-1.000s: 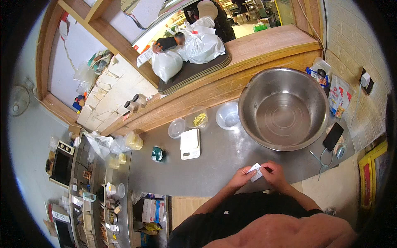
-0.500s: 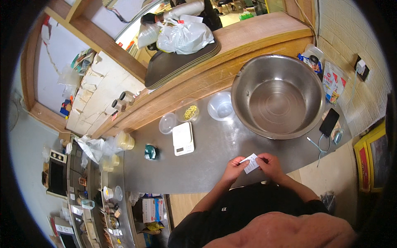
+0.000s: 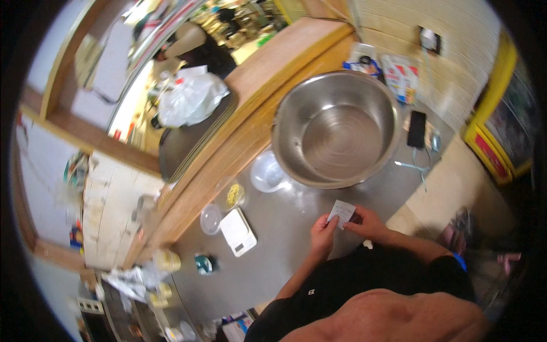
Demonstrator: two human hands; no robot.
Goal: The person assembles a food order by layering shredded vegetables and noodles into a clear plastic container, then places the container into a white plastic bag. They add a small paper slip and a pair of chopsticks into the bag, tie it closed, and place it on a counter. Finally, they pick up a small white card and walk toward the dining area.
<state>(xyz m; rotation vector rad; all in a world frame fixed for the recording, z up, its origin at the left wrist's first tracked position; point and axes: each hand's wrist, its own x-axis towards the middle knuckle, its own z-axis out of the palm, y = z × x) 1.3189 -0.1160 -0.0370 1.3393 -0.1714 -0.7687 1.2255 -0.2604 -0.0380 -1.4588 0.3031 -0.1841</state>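
A small white printed paper slip (image 3: 343, 211) is held upright over the near edge of the metal table. My left hand (image 3: 323, 232) pinches it from the left, thumb across its lower part. My right hand (image 3: 368, 224) closes on its lower right side, with some fingers hidden behind the paper. Beyond the hands is a large, empty steel basin (image 3: 342, 137). To the left lie a white kitchen scale (image 3: 237, 232), a clear tub (image 3: 268, 172), a clear container of yellow strips (image 3: 234, 196) and a clear round lid or dish (image 3: 210, 219).
A dark green packet (image 3: 203, 264) lies left of the scale. On the right are a black phone (image 3: 416, 130) and a pale blue cord (image 3: 419, 167). A white plastic bag (image 3: 191, 101) sits on stacked trays on the wooden ledge, with another person (image 3: 202, 51) behind it.
My view has turned, so the table and its things appear tilted and farther left. Both hands keep the slip, now raised more upright. The person behind the ledge has moved back from the bag.
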